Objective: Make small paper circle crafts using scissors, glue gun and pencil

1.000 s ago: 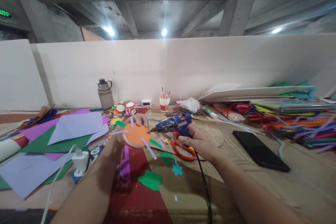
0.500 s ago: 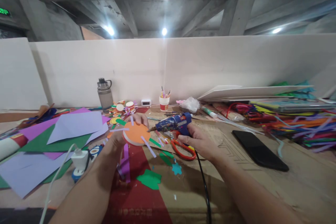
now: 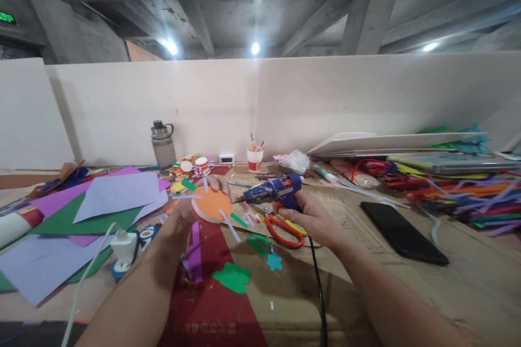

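Note:
My left hand grips an orange paper disc with a thick pale edge, its fingertips showing behind the far rim. Purple and green paper strips stick out around the disc. In my right hand is a blue glue gun, its nozzle at the disc's right edge; I cannot tell whether it touches. A black cord runs from the gun toward me. Red-handled scissors lie under the gun. Closer in are a blue paper flower and green paper scraps on the cardboard.
Coloured paper sheets and a white plug adapter lie to the left. A bottle and a cup of pens stand by the white partition. At right are a black phone and piled paper strips.
The glue gun and my right hand have shifted slightly to the right. The orange disc has tilted a little in my left hand, and its strips have moved with it.

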The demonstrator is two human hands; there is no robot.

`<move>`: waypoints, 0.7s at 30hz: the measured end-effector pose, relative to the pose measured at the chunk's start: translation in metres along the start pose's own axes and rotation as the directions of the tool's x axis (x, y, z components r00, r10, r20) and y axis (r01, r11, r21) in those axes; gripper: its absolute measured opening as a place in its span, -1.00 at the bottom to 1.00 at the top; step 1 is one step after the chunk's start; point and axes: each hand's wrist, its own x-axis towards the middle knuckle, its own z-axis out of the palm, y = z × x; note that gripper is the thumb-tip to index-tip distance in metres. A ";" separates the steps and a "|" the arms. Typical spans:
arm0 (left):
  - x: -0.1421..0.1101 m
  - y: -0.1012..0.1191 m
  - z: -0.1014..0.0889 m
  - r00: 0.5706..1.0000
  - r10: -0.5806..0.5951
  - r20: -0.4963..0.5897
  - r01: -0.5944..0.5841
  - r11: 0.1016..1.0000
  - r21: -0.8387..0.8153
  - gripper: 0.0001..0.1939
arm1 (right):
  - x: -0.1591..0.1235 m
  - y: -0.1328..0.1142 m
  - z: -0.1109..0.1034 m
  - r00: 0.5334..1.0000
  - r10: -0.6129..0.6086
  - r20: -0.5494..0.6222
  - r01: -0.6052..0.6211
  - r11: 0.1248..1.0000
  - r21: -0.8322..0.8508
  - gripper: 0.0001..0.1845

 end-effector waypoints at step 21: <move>0.006 0.006 0.017 0.992 0.027 -0.126 -0.039 0.995 -0.093 -0.79 | 0.018 0.036 -0.034 0.848 0.061 -0.527 -0.409 0.708 -0.576 -0.69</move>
